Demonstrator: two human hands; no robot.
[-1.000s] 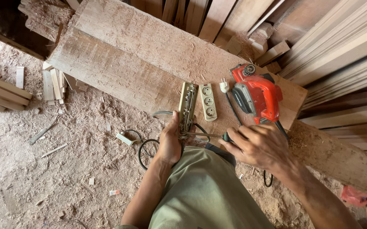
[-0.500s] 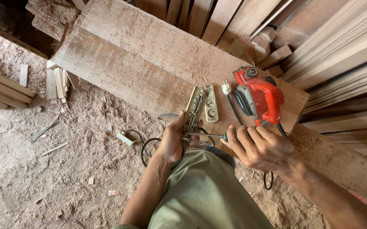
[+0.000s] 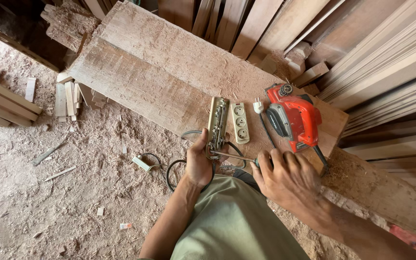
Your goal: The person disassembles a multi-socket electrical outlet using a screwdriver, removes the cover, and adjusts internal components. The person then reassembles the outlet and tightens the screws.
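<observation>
1. Opened power strip base (image 3: 217, 126): lies on the wide sawdusty plank (image 3: 145, 72), at 11 o'clock from the person's knee; its cream socket cover (image 3: 239, 122) sits just beside it at 3 o'clock.
2. Left hand (image 3: 199, 162): fingers clenched round the strip's near end, wrist straight.
3. Right hand (image 3: 285, 179): knuckles up, grasping a screwdriver (image 3: 234, 156) that points at the strip.
4. Risk: the tip may slip off, since the strip rests on loose shavings.
5. Red electric planer (image 3: 294, 115): at 1 o'clock, its plug (image 3: 258, 106) lying unconnected.
</observation>
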